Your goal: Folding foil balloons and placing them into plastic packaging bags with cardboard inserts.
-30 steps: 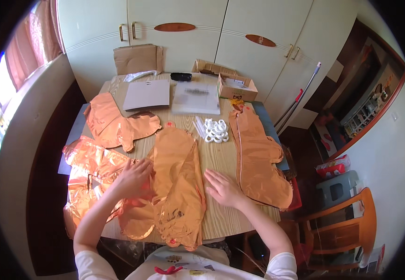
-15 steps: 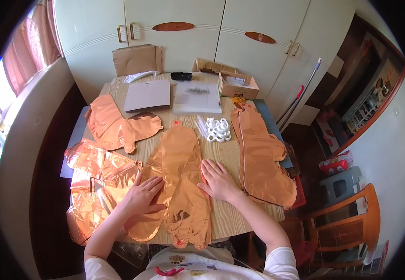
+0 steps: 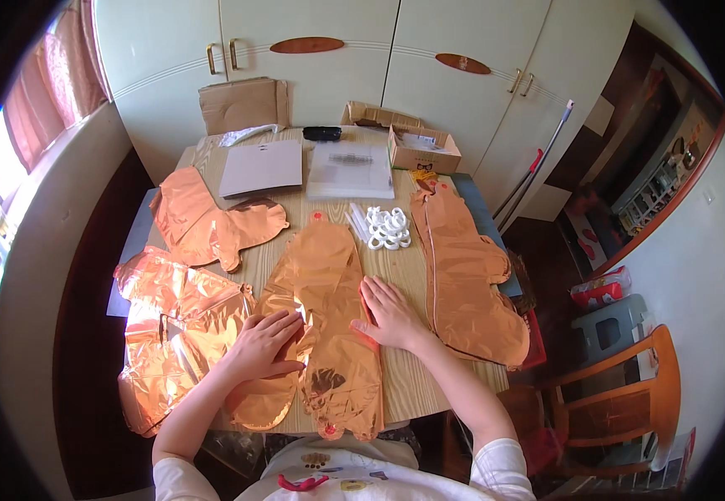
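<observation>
A flat, uninflated copper foil balloon point(image 3: 320, 275) lies lengthwise in front of me, its near end at the table's edge. My left hand point(image 3: 264, 344) rests flat on its left part, fingers stretched out and thumb apart. Along its right edge lies my right hand point(image 3: 389, 316), fingers extended, partly on the bare wood, with the thumb touching the foil. To the left are a crinkled, shiny foil balloon point(image 3: 183, 326) and, farther back, another folded foil balloon point(image 3: 204, 221). A further foil balloon point(image 3: 467, 275) lies at the right side.
White rings point(image 3: 389, 227) and clear white sticks point(image 3: 359, 222) lie beyond the middle balloon. Farther back are a grey-white board point(image 3: 262, 169), a clear plastic packet point(image 3: 351, 171), a black object point(image 3: 322, 134) and a small cardboard box point(image 3: 425, 150). A wooden chair point(image 3: 621, 392) stands right.
The middle balloon's near end has shifted slightly to the right. My left hand has slid a little the same way, still flat on the foil. My right hand has hardly moved.
</observation>
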### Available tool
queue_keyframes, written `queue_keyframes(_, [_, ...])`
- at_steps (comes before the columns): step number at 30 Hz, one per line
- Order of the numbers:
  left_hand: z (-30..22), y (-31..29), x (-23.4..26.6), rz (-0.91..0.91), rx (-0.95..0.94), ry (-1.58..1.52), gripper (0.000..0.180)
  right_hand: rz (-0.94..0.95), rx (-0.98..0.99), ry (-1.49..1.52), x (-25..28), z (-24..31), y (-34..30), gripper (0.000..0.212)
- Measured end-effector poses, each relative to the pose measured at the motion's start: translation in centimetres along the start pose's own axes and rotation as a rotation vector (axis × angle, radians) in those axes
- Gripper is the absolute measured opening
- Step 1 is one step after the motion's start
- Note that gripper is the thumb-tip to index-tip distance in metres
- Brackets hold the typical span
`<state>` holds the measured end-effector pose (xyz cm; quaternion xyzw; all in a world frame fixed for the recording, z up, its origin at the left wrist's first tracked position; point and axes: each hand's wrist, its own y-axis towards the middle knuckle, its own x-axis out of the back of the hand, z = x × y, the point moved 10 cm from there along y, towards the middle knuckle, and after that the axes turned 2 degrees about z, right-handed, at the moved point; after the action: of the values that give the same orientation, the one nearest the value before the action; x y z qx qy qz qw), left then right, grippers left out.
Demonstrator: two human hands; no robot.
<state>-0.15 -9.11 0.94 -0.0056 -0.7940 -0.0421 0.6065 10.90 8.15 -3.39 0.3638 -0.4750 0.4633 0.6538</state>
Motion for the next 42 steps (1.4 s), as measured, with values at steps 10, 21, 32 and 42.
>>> queue_keyframes(10, [-0.3, 0.0, -0.3, -0.004, 0.027, 0.054, 0.082, 0.071, -0.063, -0.138, -0.3, 0.2, 0.4, 0.095])
queue_keyframes(21, [0.5, -1.7, 2.3, -0.100, 0.082, -0.035, 0.058, -0.032, 0.124, -0.050, 1.0, 4.9, -1.1, 0.082])
queue_keyframes(32, [0.9, -2.2, 1.8, -0.180, 0.057, -0.051, 0.040, -0.031, 0.637, -0.044, -0.7, 15.4, -0.8, 0.035])
queue_keyframes(42, [1.0, -2.6, 1.3, -0.150, 0.062, -0.013, 0.037, -0.076, 0.629, -0.049, -0.8, 14.7, -1.3, 0.037])
